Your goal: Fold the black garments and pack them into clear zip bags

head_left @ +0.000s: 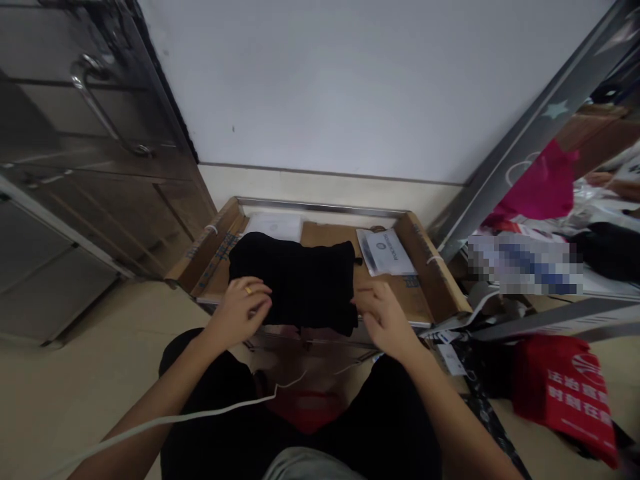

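Note:
A folded black cloth (300, 280), which looks like a garment, lies across the front of a cardboard-lined stand. My left hand (243, 310), with a ring on one finger, rests on its lower left part. The fingers there are loosely bent, with a gap between them and the thumb. At the cloth's right edge is my right hand (385, 317), fingers partly stretched and thumb apart. Its fingertips touch or nearly touch the fabric; I cannot tell which. A short dark tab (358, 261) sticks out from the cloth's right side.
Cardboard walls (440, 273) edge the stand. Printed white packets (387, 252) lie behind the cloth at right, with a white sheet (275, 225) at left. A pale cord (200, 415) crosses my left forearm. A red bag (565, 393) sits at lower right, beside a cluttered shelf.

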### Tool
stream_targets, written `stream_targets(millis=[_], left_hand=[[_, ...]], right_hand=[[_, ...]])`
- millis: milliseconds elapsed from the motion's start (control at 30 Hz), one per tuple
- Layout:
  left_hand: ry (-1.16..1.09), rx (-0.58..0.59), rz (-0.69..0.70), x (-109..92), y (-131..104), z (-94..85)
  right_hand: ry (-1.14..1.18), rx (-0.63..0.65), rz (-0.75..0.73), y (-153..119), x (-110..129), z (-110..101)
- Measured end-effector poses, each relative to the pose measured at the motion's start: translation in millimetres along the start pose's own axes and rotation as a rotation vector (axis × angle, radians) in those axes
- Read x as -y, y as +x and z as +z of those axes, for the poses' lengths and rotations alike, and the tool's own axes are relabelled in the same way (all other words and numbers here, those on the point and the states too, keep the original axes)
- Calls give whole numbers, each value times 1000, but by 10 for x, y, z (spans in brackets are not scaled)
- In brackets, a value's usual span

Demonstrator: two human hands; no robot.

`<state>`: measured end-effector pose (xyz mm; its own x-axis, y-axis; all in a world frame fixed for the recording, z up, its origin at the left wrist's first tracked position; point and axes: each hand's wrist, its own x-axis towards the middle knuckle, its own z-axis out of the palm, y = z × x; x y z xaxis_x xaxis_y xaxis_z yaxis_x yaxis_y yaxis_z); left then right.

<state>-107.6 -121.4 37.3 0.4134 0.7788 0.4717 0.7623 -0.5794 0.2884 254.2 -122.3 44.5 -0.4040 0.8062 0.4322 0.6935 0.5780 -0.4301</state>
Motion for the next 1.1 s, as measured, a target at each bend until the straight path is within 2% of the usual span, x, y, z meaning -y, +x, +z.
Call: stream_targets(millis=[67, 133, 167, 233, 333, 433, 500, 567, 667, 767, 833, 900, 967, 1033, 1100], left_hand=[[33, -169, -208, 195, 210, -33], [108, -267, -446, 420, 431, -48], [128, -265, -561, 526, 527, -47], [128, -183, -760, 697, 664, -32], [55, -60, -896, 828, 723, -15], [-2, -121, -856, 850, 682, -52], [-38, -201, -790, 852, 640, -105], [-102, -224, -740, 877, 588, -160], [-112, -114, -736, 960, 482, -197], [76, 121, -745, 997, 394, -171], [247, 161, -694, 927, 409, -148], [384, 56, -592, 775, 513, -130], [420, -46, -463, 587, 686, -89], [361, -7, -318, 434, 865, 12], [310, 100, -251, 370, 984, 180]], right_hand=[[15, -102, 56, 309, -67, 17], [-37, -128, 131, 644, -146, 129], [-75, -112, 159, 794, -181, 215], [-158, -36, 174, 1020, -231, 424], [-275, 66, 211, 1145, -266, 722], [-345, 108, 280, 1109, -305, 888], [-360, 116, 306, 1069, -345, 923], [-353, 122, 312, 1043, -383, 925], [-331, 128, 316, 1032, -415, 916], [-321, 149, 320, 1034, -416, 913], [-318, 170, 325, 1036, -408, 910], [-317, 187, 329, 1038, -398, 906], [-322, 194, 332, 1039, -391, 901], [-330, 193, 329, 1037, -386, 898], [-334, 185, 326, 1033, -384, 895]])
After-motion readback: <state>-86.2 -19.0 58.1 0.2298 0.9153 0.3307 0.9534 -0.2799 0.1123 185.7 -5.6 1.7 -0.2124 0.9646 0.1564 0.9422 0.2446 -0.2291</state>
